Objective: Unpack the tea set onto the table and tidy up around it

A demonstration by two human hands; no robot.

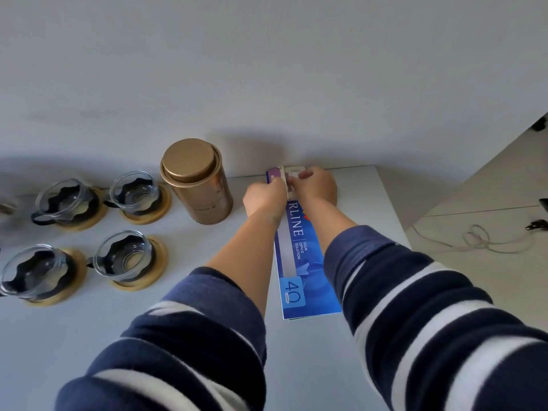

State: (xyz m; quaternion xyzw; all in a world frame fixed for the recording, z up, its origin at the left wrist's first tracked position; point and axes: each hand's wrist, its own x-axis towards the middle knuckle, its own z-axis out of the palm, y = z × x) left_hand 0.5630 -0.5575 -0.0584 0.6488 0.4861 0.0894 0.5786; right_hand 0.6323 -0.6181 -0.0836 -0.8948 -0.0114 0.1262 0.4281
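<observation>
On the table's (207, 292) left I count four glass cups (130, 191), each on its own round wooden coaster (157, 253), in two rows of two. Right of them stands one gold tin (197, 185), lid on. Farther right, my left hand (265, 197) and right hand (318, 185) pinch a small purple-and-white packet (281, 175) above a blue folder (302, 262) lying flat between my forearms.
</observation>
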